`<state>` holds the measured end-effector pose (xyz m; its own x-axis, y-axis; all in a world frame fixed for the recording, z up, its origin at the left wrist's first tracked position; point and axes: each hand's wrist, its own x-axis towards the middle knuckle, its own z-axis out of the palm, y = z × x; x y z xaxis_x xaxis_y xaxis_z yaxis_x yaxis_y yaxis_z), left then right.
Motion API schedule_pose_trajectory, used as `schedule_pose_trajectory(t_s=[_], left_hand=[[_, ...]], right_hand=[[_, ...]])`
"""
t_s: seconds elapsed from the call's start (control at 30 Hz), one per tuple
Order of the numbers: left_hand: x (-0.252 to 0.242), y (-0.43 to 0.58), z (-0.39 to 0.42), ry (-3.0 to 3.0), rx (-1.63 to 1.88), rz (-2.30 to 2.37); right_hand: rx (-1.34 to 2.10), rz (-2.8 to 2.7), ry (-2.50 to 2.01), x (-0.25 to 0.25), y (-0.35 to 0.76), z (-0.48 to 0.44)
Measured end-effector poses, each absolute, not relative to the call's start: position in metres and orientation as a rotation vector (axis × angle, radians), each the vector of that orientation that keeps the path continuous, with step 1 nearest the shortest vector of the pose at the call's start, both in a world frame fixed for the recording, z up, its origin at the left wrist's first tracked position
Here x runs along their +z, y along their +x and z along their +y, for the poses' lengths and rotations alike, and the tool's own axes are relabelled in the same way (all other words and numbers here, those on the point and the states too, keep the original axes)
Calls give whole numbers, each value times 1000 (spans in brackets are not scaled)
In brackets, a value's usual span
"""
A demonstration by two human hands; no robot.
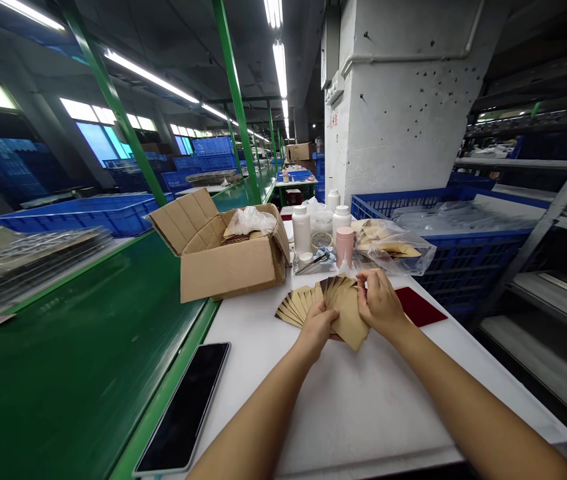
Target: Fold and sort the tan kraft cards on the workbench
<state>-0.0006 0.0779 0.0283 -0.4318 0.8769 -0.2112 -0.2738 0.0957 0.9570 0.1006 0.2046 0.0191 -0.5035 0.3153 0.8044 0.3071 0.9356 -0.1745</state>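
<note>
A fan of tan kraft paper pieces (350,321) with dark upper edges is spread above the white tabletop. My left hand (314,329) is closed round its lower part, thumb on top. At the fan's upper right, the fingers of my right hand (379,300) are pinched together at the edge of the frontmost piece. How many pieces those fingers grip is hidden. Just beyond my right wrist, a dark red sheet (426,307) lies on the table.
An open cardboard box (228,270) with similar tan pieces stands back left. White bottles (302,229), a pink bottle (344,247) and a plastic bag of tan pieces (393,247) stand behind my hands. A phone (186,407) lies beside the green conveyor (73,360). Blue crates (478,260) stand right.
</note>
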Motion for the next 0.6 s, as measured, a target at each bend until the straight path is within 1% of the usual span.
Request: schedule_pose_trajectory(t_s=[0.37, 0.47, 0.6], left_hand=[[25, -2, 80, 697, 1565, 1469], [19, -5, 81, 782, 1581, 1474], [8, -9, 84, 940, 1605, 1529]], right_hand=[[71, -2173, -491, 18, 100, 202], [261, -2071, -502, 18, 100, 205], [717, -1894, -642, 14, 98, 211]])
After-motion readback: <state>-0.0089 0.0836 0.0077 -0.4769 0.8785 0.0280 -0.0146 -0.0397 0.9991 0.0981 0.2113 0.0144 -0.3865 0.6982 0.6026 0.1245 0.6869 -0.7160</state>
